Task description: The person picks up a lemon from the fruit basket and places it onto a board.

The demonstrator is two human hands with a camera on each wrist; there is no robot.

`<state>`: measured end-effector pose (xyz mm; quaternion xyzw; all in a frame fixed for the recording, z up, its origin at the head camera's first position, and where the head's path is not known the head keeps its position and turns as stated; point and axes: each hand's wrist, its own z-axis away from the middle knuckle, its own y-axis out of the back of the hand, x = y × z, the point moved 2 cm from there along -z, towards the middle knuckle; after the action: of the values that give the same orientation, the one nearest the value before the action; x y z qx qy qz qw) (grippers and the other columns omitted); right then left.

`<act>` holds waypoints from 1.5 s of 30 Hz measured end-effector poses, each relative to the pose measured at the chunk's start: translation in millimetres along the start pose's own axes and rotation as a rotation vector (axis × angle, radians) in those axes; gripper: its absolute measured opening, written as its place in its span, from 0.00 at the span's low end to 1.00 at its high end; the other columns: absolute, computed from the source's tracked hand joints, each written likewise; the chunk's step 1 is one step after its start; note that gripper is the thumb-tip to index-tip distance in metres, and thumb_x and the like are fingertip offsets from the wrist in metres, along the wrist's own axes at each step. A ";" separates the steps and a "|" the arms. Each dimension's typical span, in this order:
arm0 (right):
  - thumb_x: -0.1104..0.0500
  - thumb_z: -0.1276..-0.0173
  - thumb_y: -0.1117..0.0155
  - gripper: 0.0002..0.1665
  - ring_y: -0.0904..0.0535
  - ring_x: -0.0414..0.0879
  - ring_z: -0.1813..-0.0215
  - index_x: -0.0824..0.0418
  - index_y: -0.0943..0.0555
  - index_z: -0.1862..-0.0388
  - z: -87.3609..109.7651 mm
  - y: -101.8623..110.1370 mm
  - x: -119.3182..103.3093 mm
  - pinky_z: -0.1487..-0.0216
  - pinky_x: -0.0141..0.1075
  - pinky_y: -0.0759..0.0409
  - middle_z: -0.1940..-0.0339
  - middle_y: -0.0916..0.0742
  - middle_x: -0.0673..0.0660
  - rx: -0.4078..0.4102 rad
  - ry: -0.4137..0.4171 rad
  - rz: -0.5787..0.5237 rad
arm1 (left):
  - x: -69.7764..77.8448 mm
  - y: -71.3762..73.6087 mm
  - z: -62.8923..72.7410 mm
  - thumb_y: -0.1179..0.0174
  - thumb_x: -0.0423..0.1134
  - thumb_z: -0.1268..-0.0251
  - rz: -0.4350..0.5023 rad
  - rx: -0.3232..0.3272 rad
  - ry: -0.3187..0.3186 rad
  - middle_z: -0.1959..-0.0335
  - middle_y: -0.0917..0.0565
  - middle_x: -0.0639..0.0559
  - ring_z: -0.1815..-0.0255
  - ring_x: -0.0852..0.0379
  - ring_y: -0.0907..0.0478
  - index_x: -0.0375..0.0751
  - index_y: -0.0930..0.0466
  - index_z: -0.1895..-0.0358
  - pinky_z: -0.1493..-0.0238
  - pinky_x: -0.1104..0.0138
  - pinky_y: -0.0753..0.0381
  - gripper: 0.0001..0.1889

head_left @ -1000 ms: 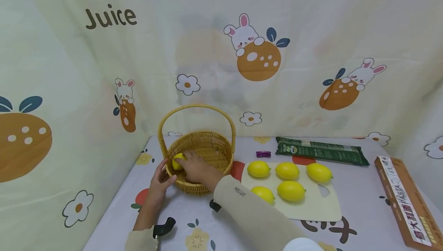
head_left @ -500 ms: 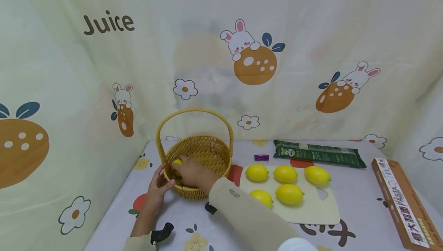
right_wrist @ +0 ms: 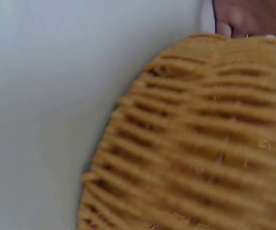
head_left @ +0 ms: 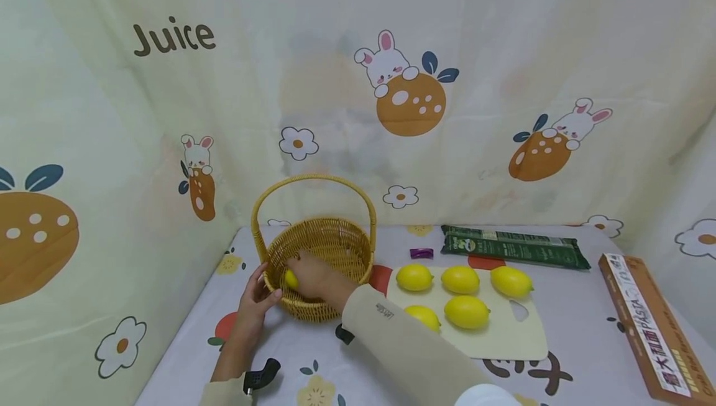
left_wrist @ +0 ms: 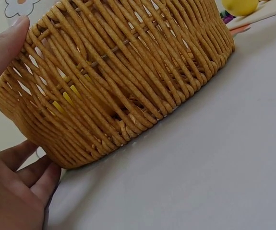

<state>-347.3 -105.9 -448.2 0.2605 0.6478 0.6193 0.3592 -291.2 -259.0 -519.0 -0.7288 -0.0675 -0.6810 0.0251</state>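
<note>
A wicker basket (head_left: pixel 319 313) with a tall arched handle stands at the left of the table. My left hand (head_left: pixel 257 297) holds it by its left side; in the left wrist view the thumb (left_wrist: pixel 8 45) lies by the rim and the fingers (left_wrist: pixel 34 177) touch the wall low down. My right hand (head_left: pixel 316 278) is down inside the basket and grips a lemon (head_left: pixel 291 279), mostly hidden behind the hand. Yellow shows through the weave in the left wrist view. Blurred basket wall (right_wrist: pixel 186 143) fills much of the right wrist view.
Several lemons (head_left: pixel 467 312) lie on a cream cutting board (head_left: pixel 498 347) to the right. Behind it are a small purple packet (head_left: pixel 422 253) and a long green packet (head_left: pixel 514 248). A brown pasta box (head_left: pixel 651 328) lies at the far right. A printed curtain hangs behind.
My right hand has lowered the lemon deeper into the basket, and less of the lemon shows. The left hand keeps its place on the basket. The head view has tilted slightly.
</note>
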 end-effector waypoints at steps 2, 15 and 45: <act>0.53 0.31 0.35 0.32 0.26 0.44 0.45 0.48 0.31 0.29 1.9 1.5 2.4 0.44 0.38 0.25 0.37 0.27 0.58 -0.009 -0.010 -0.002 | 1.0 1.4 -0.6 0.37 0.41 0.33 -0.005 0.005 0.001 0.25 0.43 0.40 0.27 0.42 0.43 0.59 0.46 0.24 0.31 0.47 0.43 0.38; 0.61 0.34 0.33 0.35 0.25 0.45 0.47 0.47 0.30 0.30 26.1 16.5 47.4 0.47 0.41 0.22 0.39 0.27 0.53 0.017 0.064 0.108 | 0.8 -1.6 -5.3 0.35 0.42 0.35 0.006 0.010 0.024 0.25 0.44 0.41 0.27 0.44 0.44 0.60 0.47 0.24 0.30 0.48 0.43 0.40; 0.65 0.43 0.36 0.36 0.31 0.48 0.45 0.49 0.27 0.33 134.4 74.8 60.2 0.62 0.33 0.23 0.42 0.29 0.54 0.256 0.332 0.175 | 0.8 0.7 -1.4 0.37 0.37 0.33 0.007 -0.019 -0.010 0.25 0.43 0.42 0.27 0.45 0.43 0.60 0.47 0.24 0.29 0.49 0.45 0.39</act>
<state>-285.9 31.2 -379.4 0.2538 0.7462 0.5953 0.1564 -292.5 -259.8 -518.0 -0.7326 -0.0585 -0.6778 0.0203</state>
